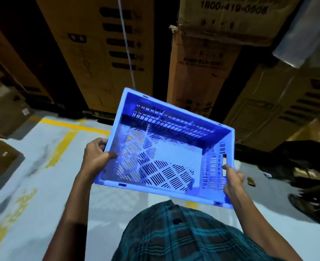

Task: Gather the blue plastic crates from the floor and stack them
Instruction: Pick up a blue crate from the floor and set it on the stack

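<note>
Both hands are clenched on one blue crate point(166, 147): the left hand point(97, 155) wraps the rim of its left short end with the thumb hooked inside, and the right hand point(232, 179) grasps the right short end with fingers through or just by the handle slot. The crate is empty and held in the air in front of the person's checked shirt point(183, 232), clear of the floor point(33, 185). Its open mouth faces up and toward the camera; the far rim is tipped higher than the near one. Its long axis runs left to right between the hands, skewed so the right end sits nearer the body. As for progress, I judge this crate gathered but not yet placed: no stack and no other crates show here, only cardboard boxes point(99, 44) behind.
</note>
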